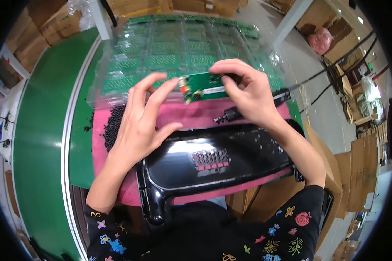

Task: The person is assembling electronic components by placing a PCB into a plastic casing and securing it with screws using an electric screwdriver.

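Observation:
Between finger and thumb, my right hand [246, 93] pinches a green circuit board [200, 82] by its right end. The board is held up over the pink mat, with small components along its left end. My left hand [141, 115] has its fingers spread, fingertips close to the board's left end; whether they touch it is hard to tell. Below both hands lies a glossy black plastic housing [244, 152] with a grid of cutouts. Under my right hand rests a black electric screwdriver [233, 114], its bit pointing left.
Clear plastic trays of green circuit boards [161, 48] stand at the far side. A pile of small black parts [113, 126] lies on the pink mat [178, 114] at left. A green conveyor [43, 139] runs along the left; cardboard boxes [357, 174] stand at right.

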A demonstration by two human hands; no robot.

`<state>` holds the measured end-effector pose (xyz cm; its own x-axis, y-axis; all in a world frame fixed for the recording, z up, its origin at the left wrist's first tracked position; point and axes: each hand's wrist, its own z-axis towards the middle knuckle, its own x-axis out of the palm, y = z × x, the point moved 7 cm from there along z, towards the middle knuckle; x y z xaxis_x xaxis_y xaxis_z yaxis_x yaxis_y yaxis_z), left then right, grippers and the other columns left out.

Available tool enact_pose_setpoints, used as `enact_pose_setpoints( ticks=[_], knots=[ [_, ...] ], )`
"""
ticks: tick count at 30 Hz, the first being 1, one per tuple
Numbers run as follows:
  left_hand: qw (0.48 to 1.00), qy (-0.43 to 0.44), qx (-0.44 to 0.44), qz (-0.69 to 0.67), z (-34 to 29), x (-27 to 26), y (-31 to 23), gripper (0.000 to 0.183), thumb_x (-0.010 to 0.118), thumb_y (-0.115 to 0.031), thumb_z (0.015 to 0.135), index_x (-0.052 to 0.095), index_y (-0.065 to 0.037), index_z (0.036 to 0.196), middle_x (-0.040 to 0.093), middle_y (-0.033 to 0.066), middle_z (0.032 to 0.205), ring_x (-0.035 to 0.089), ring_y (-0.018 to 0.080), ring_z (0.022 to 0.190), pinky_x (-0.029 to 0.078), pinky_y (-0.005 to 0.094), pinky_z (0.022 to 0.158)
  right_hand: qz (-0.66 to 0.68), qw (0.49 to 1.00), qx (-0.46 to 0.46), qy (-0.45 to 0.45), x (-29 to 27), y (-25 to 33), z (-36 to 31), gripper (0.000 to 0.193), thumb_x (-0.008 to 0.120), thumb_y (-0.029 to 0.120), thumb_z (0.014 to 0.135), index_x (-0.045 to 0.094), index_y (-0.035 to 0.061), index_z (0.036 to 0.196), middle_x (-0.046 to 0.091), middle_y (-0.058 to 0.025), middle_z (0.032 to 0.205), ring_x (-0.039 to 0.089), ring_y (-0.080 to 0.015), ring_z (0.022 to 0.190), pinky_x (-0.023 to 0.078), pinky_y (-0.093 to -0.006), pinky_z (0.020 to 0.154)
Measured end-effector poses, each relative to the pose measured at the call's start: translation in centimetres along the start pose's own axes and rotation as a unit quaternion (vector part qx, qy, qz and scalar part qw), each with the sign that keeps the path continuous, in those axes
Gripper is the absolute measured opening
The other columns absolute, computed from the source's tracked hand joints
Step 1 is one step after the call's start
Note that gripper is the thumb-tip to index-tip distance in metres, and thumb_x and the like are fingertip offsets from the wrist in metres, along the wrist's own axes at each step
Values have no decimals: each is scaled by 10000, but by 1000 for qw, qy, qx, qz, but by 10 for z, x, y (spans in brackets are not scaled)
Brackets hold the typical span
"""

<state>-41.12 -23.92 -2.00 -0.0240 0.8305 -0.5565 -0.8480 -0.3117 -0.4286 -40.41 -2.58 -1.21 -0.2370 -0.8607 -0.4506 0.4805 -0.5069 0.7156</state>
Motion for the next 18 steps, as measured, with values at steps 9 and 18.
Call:
enact_pose_setpoints(
  ticks=[9,18],
  knots=[
    [989,93,111,-2,-14,10,-19,729,857,-9,559,630,7,1251,664,157,1157,643,333,1002,508,413,882,-17,999,-3,43,-4,45,-61,247,611,-43,915,633,-25,1161,713,-120,1056,704,-210,963,546,-302,812],
    [962,244,87,-88,-28,30,-31,727,889,-200,528,687,-27,1204,704,100,1004,651,248,842,436,345,718,-81,991,0,109,-24,43,-119,393,866,156,763,662,-18,1050,700,-147,896,704,-276,782,554,-317,702]
  ],
)
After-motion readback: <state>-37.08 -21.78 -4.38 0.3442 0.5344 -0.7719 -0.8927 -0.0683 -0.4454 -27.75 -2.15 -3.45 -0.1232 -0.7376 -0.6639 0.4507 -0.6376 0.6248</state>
